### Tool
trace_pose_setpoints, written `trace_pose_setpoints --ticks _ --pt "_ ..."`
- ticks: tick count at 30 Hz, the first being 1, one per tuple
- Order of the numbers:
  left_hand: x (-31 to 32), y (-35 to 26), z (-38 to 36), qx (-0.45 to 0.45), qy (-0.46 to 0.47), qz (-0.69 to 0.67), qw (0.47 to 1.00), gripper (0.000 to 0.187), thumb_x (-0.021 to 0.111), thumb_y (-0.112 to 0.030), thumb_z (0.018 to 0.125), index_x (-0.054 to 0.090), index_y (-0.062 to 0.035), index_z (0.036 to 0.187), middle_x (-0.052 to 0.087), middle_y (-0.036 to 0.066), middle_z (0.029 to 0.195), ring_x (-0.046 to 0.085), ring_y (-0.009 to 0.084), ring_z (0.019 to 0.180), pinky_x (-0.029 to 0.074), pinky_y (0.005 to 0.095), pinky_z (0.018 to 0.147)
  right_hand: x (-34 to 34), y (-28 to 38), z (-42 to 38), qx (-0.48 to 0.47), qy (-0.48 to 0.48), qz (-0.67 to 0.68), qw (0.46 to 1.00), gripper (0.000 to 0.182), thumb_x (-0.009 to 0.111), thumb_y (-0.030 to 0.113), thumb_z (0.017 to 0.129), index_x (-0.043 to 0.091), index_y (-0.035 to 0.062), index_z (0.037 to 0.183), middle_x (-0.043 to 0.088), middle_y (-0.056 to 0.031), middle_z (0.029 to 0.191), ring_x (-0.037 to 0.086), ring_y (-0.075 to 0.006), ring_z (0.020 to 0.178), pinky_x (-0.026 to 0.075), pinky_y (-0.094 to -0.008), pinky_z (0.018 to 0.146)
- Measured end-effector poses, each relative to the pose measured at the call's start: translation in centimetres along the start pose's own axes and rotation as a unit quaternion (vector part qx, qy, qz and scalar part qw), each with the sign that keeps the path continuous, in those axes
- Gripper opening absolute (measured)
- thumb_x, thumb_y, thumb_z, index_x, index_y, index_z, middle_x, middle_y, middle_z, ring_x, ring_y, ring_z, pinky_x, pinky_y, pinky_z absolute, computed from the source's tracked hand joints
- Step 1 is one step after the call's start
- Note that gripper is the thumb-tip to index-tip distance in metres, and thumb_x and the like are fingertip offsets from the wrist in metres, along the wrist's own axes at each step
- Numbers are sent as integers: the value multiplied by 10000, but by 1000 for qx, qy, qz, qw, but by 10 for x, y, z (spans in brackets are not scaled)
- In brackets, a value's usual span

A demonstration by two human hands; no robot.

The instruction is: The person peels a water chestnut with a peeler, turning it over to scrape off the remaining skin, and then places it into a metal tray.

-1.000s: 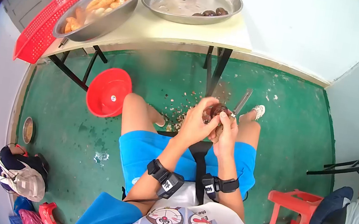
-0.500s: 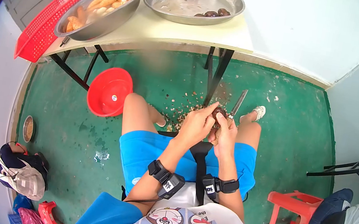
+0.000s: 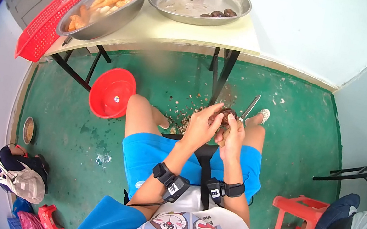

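Note:
My left hand (image 3: 201, 126) is closed around the left side of a dark brown, rounded vegetable (image 3: 228, 115), held up in front of my lap. My right hand (image 3: 232, 139) grips a knife (image 3: 251, 106), its narrow metal blade pointing up and away to the right. The right thumb presses on the near side of the dark vegetable. Most of the knife's handle is hidden by my fingers. Below the hands, peelings (image 3: 183, 117) lie scattered over the green floor.
Across the table (image 3: 182, 35) stand a round metal tray (image 3: 171, 15) with several dark vegetables, a steel bowl (image 3: 111, 25) of peeled orange and pale roots, and a red basket (image 3: 36, 36). A red basin (image 3: 110, 102) sits left; a red stool (image 3: 296, 211) and people are nearby.
The dark vegetable has been turned and shows more between my hands. The knife has tipped further right, and the left fingers have shifted on the vegetable.

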State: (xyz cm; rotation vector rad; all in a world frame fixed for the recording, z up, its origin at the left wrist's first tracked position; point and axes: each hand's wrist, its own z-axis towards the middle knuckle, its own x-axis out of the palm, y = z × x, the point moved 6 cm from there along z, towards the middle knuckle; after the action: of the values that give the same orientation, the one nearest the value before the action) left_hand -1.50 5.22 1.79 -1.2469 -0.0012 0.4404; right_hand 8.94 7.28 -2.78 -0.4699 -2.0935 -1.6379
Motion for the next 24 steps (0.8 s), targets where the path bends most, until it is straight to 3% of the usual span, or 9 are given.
trace_pose_setpoints --ticks 2,3,4,6,12,16,18,19,24 --pt "0 6 1 34 -22 8 999 186 571 -97 780 589 4 934 610 166 869 615 286 770 497 317 673 -4 6 0 -24 -24 -7 999 187 576 181 808 500 25 878 554 -49 716 446 -97 362 339 -214 292" --pt "-3 1 2 98 -51 64 992 126 587 -113 778 588 4 825 603 147 821 612 269 731 489 322 628 -7 5 0 -31 -46 -10 998 196 574 177 809 491 22 896 553 -51 734 448 -98 364 339 -217 291" --pt "-3 3 2 98 -52 65 992 126 587 -113 778 588 4 825 603 147 821 612 269 731 489 322 628 -6 4 1 -30 -45 -11 999 196 574 177 809 491 22 896 553 -51 734 448 -98 364 339 -217 291" --pt "-3 6 0 77 -46 104 991 97 593 -79 781 591 4 830 611 114 785 606 183 671 484 284 559 -5 2 0 -31 -40 -21 998 212 576 184 813 479 24 913 544 -48 721 446 -100 359 338 -218 288" --pt "-7 6 -1 -30 -85 59 994 85 563 -77 798 576 7 794 600 118 740 604 174 668 470 275 551 3 6 -3 -44 -20 -32 998 223 583 207 818 476 37 916 518 -32 682 437 -103 346 337 -223 286" --pt "-8 15 -2 -12 -121 62 991 118 552 -101 819 571 8 776 598 88 721 602 148 673 475 254 540 -1 5 -3 -36 -22 -19 999 232 562 227 833 476 36 933 564 -68 738 440 -104 353 349 -228 298" --pt "-13 39 1 -121 -144 -136 973 161 537 -140 842 576 1 775 593 54 710 599 122 673 480 230 532 4 9 -3 -3 31 50 998 243 529 252 853 491 25 930 604 -124 834 444 -104 361 364 -231 314" --pt "-16 42 3 -117 -133 -143 974 193 528 -170 855 584 6 802 585 31 690 593 102 669 486 217 532 1 9 -4 -10 11 42 999 264 502 271 866 516 15 924 612 -162 905 446 -102 369 372 -228 329" --pt "-20 59 5 -162 -117 -155 968 193 548 -177 837 612 3 809 591 47 673 557 89 599 444 226 551 7 10 -6 1 32 55 998 266 503 277 864 531 15 906 615 -153 880 441 -103 365 365 -227 327"
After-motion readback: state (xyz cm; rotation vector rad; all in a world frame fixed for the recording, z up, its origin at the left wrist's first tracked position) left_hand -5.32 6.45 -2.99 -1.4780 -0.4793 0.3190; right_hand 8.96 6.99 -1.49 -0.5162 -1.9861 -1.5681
